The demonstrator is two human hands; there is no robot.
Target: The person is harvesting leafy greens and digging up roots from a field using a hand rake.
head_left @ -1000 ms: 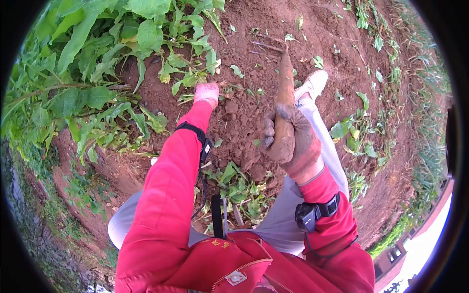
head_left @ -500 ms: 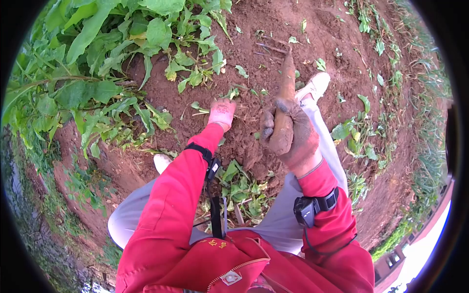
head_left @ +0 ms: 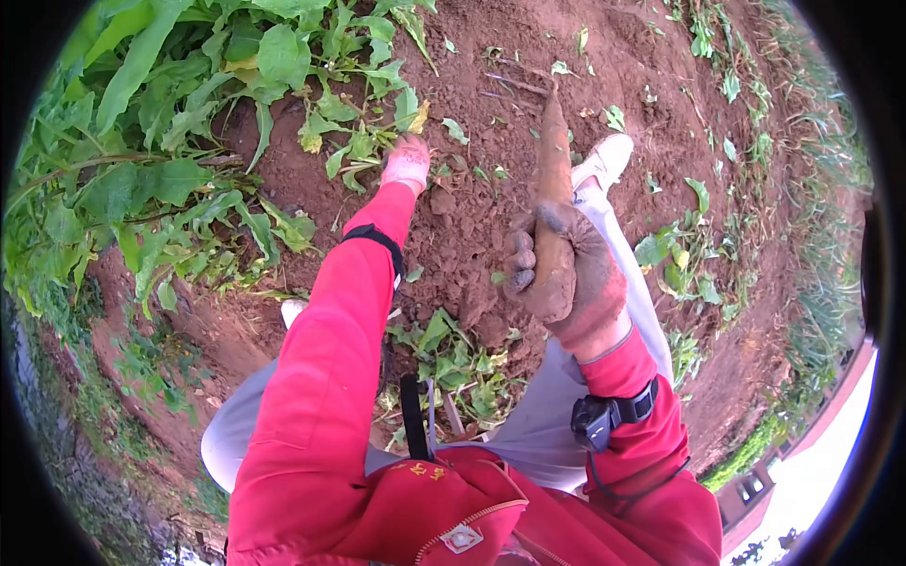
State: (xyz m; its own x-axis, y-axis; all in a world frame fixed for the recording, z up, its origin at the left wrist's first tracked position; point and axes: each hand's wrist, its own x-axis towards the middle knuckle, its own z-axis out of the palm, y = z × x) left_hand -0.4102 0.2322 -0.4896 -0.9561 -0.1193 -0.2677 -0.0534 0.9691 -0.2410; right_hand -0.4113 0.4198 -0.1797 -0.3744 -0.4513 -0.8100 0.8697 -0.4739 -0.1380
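My right hand [head_left: 580,274], in a soil-stained glove, is wrapped round the thick wooden handle of a hoe [head_left: 555,160]. The handle points away from me, and its thin, dirt-covered head lies at the far end, close to the soil. To the left, my left hand [head_left: 408,162], in a pink glove, is low over the soil at the edge of the leafy plants [head_left: 283,57]. Its fingers look closed and face away from me; what they hold, if anything, is hidden. A yellowed leaf [head_left: 418,117] is just beyond the fingertips.
Loose brown soil [head_left: 462,226] lies between my feet. A heap of cut leaves [head_left: 453,354] sits in front of my body. My right shoe [head_left: 609,158] stands beside the hoe handle. Weeds [head_left: 684,264] and grass [head_left: 812,217] run along the right.
My left hand has moved forward and slightly left, from the soil to the edge of the leafy plants. My right hand keeps its grip on the hoe, almost unmoved.
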